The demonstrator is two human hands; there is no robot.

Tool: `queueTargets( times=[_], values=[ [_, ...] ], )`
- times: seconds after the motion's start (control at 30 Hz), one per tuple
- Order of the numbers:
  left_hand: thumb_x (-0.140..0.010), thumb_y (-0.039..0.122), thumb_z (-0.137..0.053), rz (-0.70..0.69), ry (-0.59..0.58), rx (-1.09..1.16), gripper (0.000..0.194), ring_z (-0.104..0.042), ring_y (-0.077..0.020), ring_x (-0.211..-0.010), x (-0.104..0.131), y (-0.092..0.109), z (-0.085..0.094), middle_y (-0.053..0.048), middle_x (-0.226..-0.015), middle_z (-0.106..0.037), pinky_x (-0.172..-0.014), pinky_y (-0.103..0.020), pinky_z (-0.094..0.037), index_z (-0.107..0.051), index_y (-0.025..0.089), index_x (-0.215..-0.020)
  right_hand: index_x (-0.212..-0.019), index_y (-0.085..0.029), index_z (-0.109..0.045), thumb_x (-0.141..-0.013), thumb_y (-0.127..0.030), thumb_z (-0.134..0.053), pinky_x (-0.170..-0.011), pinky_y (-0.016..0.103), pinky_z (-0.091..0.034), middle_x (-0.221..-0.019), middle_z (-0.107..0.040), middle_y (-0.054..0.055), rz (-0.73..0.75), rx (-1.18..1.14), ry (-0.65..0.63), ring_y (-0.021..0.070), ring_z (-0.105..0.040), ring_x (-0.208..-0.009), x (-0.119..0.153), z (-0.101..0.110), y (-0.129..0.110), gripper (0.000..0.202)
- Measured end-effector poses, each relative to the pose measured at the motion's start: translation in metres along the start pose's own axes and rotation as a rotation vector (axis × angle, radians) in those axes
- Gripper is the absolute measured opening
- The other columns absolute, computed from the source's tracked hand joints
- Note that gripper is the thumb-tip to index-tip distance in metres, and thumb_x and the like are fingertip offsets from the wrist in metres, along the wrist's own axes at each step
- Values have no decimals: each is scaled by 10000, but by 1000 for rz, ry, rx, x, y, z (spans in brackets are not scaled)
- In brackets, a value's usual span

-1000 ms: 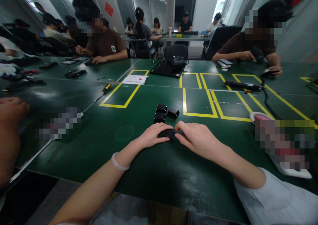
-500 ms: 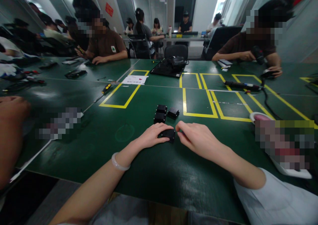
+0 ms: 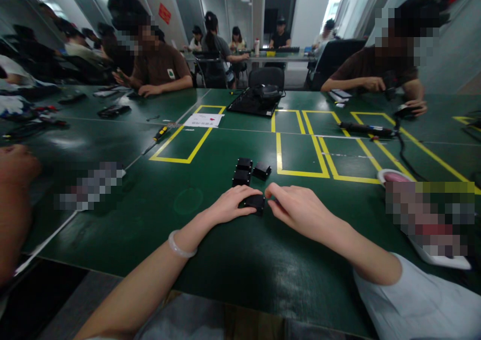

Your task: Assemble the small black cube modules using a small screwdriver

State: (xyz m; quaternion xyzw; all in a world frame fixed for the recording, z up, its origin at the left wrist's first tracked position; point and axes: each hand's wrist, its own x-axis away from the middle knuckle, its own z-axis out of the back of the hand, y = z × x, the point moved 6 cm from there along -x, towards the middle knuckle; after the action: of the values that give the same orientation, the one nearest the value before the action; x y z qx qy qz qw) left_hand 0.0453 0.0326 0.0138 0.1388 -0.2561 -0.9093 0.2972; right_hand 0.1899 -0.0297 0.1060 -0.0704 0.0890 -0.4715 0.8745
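At the middle of the green table (image 3: 214,260), just ahead of the wearer, a black block (image 3: 254,202) lies pinched between the thumb and fingers of the left hand (image 3: 229,202). The right hand (image 3: 306,210) is at its three o'clock, fingers curled in close to the block's end; whether they touch it or pinch something small, I cannot tell. For fine handling at that end, the left grip is best firm but light, with the block flat on the tabletop and its near corners free of fingertips; the right would do well to come in squarely, since a sideways push could twist so small a piece. Two more dark blocks (image 3: 242,174) sit in a row at eleven o'clock from it, and another block (image 3: 262,170) rests askew at one o'clock. At three o'clock, well apart, is a long white tray (image 3: 449,263); a pink item (image 3: 395,177) shows at its far end, the remaining contents being masked.
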Motion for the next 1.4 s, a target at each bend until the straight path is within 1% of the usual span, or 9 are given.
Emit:
queueTargets(
  times=[0.23, 0.43, 0.53, 0.67, 0.9, 1.13, 1.2, 1.3, 1.4],
  values=[
    [-924, 420, -586, 7, 5, 7, 429, -535, -254, -1158, 1, -1, 0, -63, -1256, -591, -1013, -391, -414, -520, 278, -1323, -1014, -191, -508, -972, -256, -400, -625, 274, -334, -855, -670, 31, -15, 2, -14, 174, -631, -741, -1, 1, 0, 133],
    [-928, 412, -582, 7, 4, 15, 423, -533, -254, -1165, 1, 1, 0, -63, -1261, -592, -1013, -384, -414, -521, 275, -1324, -1023, -194, -513, -998, -347, -394, -602, 272, -309, -789, -664, 23, -36, 34, -38, 178, -625, -701, 0, -1, 2, 196],
    [-925, 402, -589, 3, 3, 12, 428, -533, -251, -1164, 1, 1, 0, -62, -1263, -591, -1010, -380, -416, -516, 272, -1327, -1030, -192, -512, -1001, -302, -369, -594, 271, -298, -797, -665, 29, -32, 41, -37, 174, -622, -691, 0, -2, 3, 183],
    [-921, 410, -594, 2, 5, 9, 440, -534, -252, -1162, 1, 0, -1, -64, -1263, -591, -1015, -389, -413, -514, 276, -1332, -1031, -194, -506, -979, -263, -379, -588, 265, -301, -795, -658, 25, -23, -3, -17, 163, -609, -682, 1, -1, 4, 154],
    [-922, 405, -592, 4, 5, 11, 437, -534, -251, -1162, 1, 0, 0, -58, -1267, -587, -1013, -383, -415, -512, 283, -1334, -1008, -201, -501, -935, -226, -416, -585, 259, -308, -801, -641, 14, -21, -43, -2, 155, -593, -690, 1, 2, 3, 115],
    [-928, 410, -585, 4, -4, 2, 438, -531, -250, -1170, 0, 1, 0, -58, -1270, -586, -1011, -380, -415, -507, 278, -1339, -998, -194, -492, -925, -206, -436, -589, 257, -311, -830, -638, 15, -24, -51, -16, 153, -592, -705, 1, 3, 2, 93],
    [-927, 409, -588, 1, 1, 3, 441, -529, -250, -1173, 0, 1, 0, -56, -1277, -585, -1012, -378, -415, -506, 280, -1340, -1007, -193, -493, -945, -232, -430, -585, 257, -305, -818, -642, 15, -39, -40, -21, 157, -597, -701, 1, 2, 3, 97],
    [-927, 405, -588, 4, 8, 6, 445, -527, -252, -1178, 0, 0, 0, -58, -1291, -579, -1019, -384, -410, -502, 282, -1347, -1024, -193, -498, -982, -311, -409, -567, 257, -283, -758, -639, 9, -64, -1, -31, 159, -592, -652, 1, 0, 5, 154],
    [-927, 398, -591, 0, 4, 2, 445, -529, -250, -1172, 0, 0, -1, -58, -1290, -581, -1019, -384, -410, -501, 279, -1347, -1024, -188, -501, -989, -304, -392, -555, 257, -268, -743, -642, 12, -56, 32, -37, 159, -587, -627, 1, -2, 6, 163]
  ],
)
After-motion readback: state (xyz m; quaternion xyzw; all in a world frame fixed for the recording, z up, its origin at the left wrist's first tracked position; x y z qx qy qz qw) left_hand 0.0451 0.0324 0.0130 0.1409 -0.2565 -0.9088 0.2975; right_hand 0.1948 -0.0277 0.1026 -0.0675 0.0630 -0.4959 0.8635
